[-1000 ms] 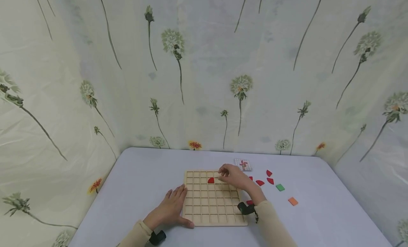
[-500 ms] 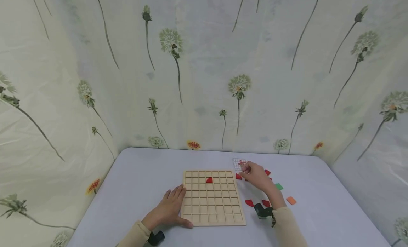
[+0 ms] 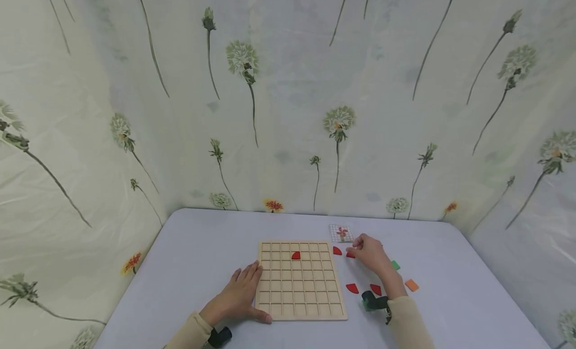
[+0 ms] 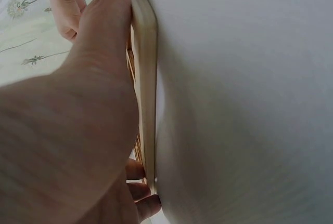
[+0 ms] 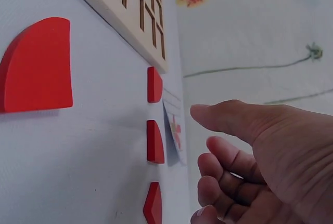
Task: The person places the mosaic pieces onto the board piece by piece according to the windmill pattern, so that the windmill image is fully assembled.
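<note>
My left hand (image 3: pixel 238 294) rests against the left side of a light wooden grid board (image 3: pixel 302 296), fingers spread along its edge and thumb at the near corner. In the left wrist view, fingertips (image 4: pixel 148 206) touch the board's rim. On the board sits one red quarter-circle piece (image 3: pixel 295 255), in an upper cell. To the right of the board, my right hand (image 3: pixel 371 254) hovers over red quarter-circle pieces (image 3: pixel 350 255) with loosely bent fingers. The right wrist view shows nothing between its thumb (image 5: pixel 218 115) and fingers, and red pieces (image 5: pixel 155 142) beside them.
A card with a red figure on a grid (image 3: pixel 341 233) lies behind the right hand. More red pieces (image 3: pixel 352 288) lie near the board's right edge. An orange square (image 3: pixel 411 285) and a green piece (image 3: pixel 395 265) lie farther right. A patterned curtain (image 3: pixel 288 114) hangs behind the table.
My right hand has moved right, from over the board's upper right cells past its edge to the loose red pieces. The left hand stays on the board's side.
</note>
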{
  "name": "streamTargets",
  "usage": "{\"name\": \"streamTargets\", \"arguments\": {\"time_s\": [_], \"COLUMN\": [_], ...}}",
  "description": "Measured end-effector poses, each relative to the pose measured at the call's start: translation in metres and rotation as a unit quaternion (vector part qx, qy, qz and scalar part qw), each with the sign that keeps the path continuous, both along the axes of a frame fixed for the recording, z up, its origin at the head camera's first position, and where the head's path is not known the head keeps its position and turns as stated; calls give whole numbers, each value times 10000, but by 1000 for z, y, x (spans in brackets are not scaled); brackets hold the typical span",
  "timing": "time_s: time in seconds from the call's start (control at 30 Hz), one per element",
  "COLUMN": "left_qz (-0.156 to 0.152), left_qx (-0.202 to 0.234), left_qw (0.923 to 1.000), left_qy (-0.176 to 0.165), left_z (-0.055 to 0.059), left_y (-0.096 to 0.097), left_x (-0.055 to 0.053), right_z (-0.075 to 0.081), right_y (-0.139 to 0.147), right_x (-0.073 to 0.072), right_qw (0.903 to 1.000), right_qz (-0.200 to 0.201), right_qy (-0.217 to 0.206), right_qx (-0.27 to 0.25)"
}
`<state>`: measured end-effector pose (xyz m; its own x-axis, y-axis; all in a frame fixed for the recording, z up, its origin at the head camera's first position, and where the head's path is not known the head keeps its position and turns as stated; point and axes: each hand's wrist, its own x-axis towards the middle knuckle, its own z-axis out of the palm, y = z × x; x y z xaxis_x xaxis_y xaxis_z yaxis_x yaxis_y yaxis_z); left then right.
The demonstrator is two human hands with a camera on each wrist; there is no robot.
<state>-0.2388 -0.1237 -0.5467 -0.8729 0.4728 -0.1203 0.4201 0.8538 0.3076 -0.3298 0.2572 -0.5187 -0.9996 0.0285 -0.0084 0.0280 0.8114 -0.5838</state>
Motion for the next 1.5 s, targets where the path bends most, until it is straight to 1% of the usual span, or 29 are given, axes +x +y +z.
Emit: {"name": "streamTargets", "arguments": {"time_s": [0.1,0.3,0.4,0.7,0.87,0.97,1.03,1.2,1.27,1.4,1.5], "left_qz": [0,34,29,-9,-4,0,-1,-28,-36,-18,-11], "left_qx": [10,-50,-58,-3,21,15,17,31,21,16,27], "left_qw": [10000,10000,10000,10000,10000,10000,10000,10000,10000,10000,10000], "left_qy": [-7,-76,-72,10,-9,-24,-16,67,89,33,-1], "left_z": [1,3,3,2,1,0,-1,-2,-2,-2,-2], "left_y": [0,1,1,0,0,0,0,0,0,0,0], "left_x": [1,2,3,2,1,1,0,-2,-1,-1,0], "right_z": [-3,-10,-12,-15,-19,-18,-17,-15,-15,-17,-17], "right_y": [-1,0,1,1,-1,-1,-1,4,6,10,11], "right_x": [0,-2,-3,-4,-5,-6,-6,-7,-7,-8,-7], "right_qw": [9999,9985,9979,9978,9978,9982,9988,9984,9972,9964,9966], "right_qz": [-103,-338,-370,-339,-354,-293,-153,480,647,727,707], "right_qy": [-44,-400,-500,-548,-517,-501,-431,-189,-164,-244,-330], "right_qx": [24,181,192,154,208,177,159,247,323,347,262]}}
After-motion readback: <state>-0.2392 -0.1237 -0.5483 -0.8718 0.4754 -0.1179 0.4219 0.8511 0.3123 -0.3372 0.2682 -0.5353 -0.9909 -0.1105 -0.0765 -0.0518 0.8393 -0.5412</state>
